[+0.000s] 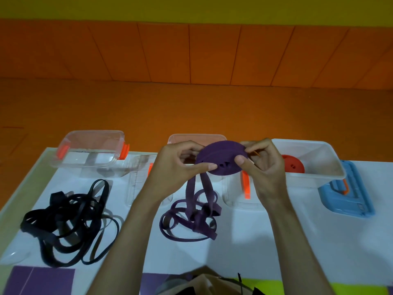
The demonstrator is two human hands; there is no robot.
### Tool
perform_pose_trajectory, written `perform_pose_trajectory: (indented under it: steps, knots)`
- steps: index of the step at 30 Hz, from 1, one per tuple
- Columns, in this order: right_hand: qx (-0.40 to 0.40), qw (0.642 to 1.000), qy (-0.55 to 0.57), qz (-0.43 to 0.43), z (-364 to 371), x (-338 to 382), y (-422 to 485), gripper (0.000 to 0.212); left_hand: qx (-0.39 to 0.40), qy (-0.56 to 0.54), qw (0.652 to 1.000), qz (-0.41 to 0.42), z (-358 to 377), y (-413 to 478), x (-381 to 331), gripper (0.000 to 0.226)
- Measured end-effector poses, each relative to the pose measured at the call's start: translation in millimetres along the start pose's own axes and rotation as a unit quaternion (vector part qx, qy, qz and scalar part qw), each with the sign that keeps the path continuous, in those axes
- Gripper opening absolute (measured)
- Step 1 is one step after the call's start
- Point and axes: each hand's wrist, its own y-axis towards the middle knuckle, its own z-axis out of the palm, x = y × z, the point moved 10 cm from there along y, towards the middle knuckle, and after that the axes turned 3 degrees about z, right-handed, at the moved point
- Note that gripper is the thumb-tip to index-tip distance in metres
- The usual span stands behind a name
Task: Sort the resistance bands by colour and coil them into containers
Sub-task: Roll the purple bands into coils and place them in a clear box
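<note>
Both hands hold a flat purple coil [221, 158] of resistance band above the table's middle. My left hand [180, 165] pinches its left edge and my right hand [261, 165] grips its right edge. Two strands hang from the coil down to a loose purple tangle [189, 218] on the white table. A heap of black bands [68, 222] lies at the left. A coiled red band [293, 165] sits inside the clear container [331, 165] at the right. An empty clear container [91, 150] stands at the back left, and another container [197, 138] is partly hidden behind my hands.
A blue lid with an orange handle [348, 192] lies at the far right. Clear lids with orange clips [244, 188] lie flat on the white table [276, 241] near the middle. Orange floor mats stretch beyond the table's far edge.
</note>
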Motion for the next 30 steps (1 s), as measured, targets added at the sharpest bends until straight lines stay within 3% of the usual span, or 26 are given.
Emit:
perform_pose_trajectory:
  steps: [3,8,13,19,26,30]
  knots:
    - [0.011,1.000,-0.003,0.001,3,4,1,0.039,0.018,-0.003,1.000,0.018,8,3,-9,0.031]
    - [-0.047,0.998,0.045,0.008,-8,1,3,0.037,-0.022,-0.069,0.997,-0.006,7,0,0,0.029]
    - [0.014,0.999,0.026,0.020,-3,-9,6,0.029,-0.024,-0.059,0.998,0.008,1,5,-4,0.026]
    - [-0.022,0.999,0.023,0.003,-12,-5,9,0.030,-0.024,-0.089,0.996,0.005,11,6,-2,0.033]
    - [0.041,0.999,0.007,0.007,-6,-7,7,0.031,-0.040,-0.043,0.998,0.013,12,12,-4,0.049]
    - [0.022,0.999,0.001,-0.027,-13,7,14,0.036,-0.050,-0.076,0.995,0.038,20,13,-12,0.050]
